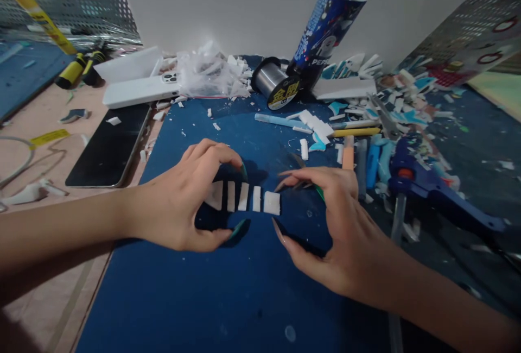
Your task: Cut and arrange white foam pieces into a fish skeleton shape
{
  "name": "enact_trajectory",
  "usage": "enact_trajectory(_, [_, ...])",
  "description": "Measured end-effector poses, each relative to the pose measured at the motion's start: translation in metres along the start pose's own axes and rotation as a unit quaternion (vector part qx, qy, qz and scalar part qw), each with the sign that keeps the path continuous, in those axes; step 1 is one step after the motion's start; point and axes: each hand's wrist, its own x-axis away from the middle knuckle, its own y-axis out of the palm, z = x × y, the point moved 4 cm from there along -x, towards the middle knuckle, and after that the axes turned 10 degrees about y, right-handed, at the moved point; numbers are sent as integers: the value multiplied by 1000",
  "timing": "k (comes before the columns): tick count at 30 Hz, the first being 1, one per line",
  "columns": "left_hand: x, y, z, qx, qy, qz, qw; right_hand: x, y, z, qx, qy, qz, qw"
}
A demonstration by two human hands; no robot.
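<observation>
Hands [179,201] frame white foam pieces [244,198] (bottle [321,38] reads "PEPSI").

Mid-frame: left hand [183,201] arched over a row of white foam pieces [244,198] on a blue mat [228,288], fingertips at the row's left end. Right hand [329,222] just beside the rightmost piece, fingers spread. Upper centre: wire spool [274,84], blue can [321,32]. Right: blue glue gun [427,184].

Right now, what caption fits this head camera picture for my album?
Left hand and right hand frame a row of white foam pieces on a blue mat.
</observation>
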Motion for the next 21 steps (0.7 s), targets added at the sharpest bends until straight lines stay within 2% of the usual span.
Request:
enact_trajectory(5, [0,-1,-2,9,20,-16,1000,0,1,3,-15,7,13,1000])
enact_trajectory(21, [0,-1,-1,15,17,-9,1000,0,0,4,-10,22,-18,1000])
